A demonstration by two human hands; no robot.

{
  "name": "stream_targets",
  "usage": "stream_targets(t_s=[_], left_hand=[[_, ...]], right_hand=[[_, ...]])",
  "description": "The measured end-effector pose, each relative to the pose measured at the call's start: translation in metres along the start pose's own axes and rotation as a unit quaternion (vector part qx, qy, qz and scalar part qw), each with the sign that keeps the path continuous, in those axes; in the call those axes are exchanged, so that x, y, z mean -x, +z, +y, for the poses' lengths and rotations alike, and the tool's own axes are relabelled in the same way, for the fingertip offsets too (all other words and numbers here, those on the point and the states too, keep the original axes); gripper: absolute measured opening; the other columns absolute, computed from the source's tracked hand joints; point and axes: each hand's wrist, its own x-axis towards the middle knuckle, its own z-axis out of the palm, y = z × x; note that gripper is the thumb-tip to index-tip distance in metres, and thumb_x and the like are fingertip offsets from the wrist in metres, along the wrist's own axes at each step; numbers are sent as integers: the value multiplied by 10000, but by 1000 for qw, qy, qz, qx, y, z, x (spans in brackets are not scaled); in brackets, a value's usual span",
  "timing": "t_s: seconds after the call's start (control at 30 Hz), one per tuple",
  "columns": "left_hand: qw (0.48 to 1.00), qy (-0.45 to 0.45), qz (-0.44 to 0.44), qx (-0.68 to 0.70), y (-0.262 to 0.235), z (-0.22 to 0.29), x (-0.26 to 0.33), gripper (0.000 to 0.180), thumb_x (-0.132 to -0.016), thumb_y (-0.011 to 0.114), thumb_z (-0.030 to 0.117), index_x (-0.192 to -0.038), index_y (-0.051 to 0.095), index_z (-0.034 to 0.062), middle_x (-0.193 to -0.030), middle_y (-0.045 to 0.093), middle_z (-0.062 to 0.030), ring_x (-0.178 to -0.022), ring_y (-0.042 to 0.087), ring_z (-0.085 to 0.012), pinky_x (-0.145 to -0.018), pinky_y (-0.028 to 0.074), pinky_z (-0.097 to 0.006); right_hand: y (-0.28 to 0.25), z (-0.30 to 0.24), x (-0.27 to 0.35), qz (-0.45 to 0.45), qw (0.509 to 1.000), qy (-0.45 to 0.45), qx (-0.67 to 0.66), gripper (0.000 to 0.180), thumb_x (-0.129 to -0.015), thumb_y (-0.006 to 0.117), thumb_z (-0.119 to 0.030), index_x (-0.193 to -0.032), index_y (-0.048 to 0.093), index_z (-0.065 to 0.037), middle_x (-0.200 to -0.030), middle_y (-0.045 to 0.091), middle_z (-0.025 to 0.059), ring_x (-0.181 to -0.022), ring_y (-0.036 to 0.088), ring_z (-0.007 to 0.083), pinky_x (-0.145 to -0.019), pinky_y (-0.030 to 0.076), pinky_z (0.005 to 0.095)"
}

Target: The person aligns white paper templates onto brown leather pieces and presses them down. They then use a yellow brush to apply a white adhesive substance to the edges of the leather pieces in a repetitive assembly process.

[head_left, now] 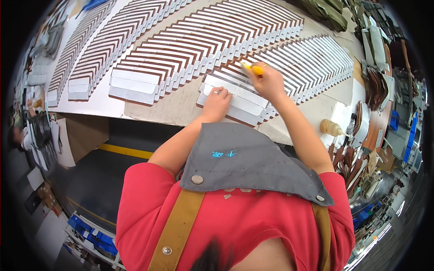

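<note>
left hand (216, 103) rests flat, fingers loosely spread, pressing the nearest white-faced brown leather strip (242, 105) of the overlapped row on the worktable (181, 106). right hand (267, 81) is clenched around a yellow-handled tool (253, 68) above that row.

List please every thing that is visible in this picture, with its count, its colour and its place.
Rows of overlapped flat pieces: five rows, white with brown edges, fanned across the worktable.
Worktable: one, pale top, upper half of the view.
Yellow-handled tool: one, in the right hand, over the nearest row.
Bottle: one, tan, on the table edge at right.
Brown pieces: a heap, count unclear, lower right.
Blue bins: several, lower left, on the floor.
Apron: one, grey, with tan straps, over a red shirt.
Left hand: pressing on the front white piece.
Right hand: gripping the tool.
</note>
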Motion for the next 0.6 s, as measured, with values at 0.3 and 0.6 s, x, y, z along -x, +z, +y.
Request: stream_targets(t_s=[0.3, 0.6], left_hand=[[999, -3, -36, -20, -7, 2, -6, 253, -678, 590, 45, -930, 585, 27, -1166, 519, -91, -1020, 500, -307, -889, 411, -394], [997, -20, -73, -11, -8, 5, -11, 258, -681, 586, 38, -938, 571, 34, -1137, 511, -101, -1004, 503, -315, -907, 386, -400]], right_hand=[[6, 10, -46, 1, 996, 63, 61, 216, -837, 535, -292, -861, 602, -89, -722, 627, 129, -641, 608, 327, -559, 479, 409], [12, 36, -51, 23, 983, 174, 45, 229, -823, 542, -314, -870, 607, -99, -718, 631, 133, -655, 611, 326, -592, 480, 429]])
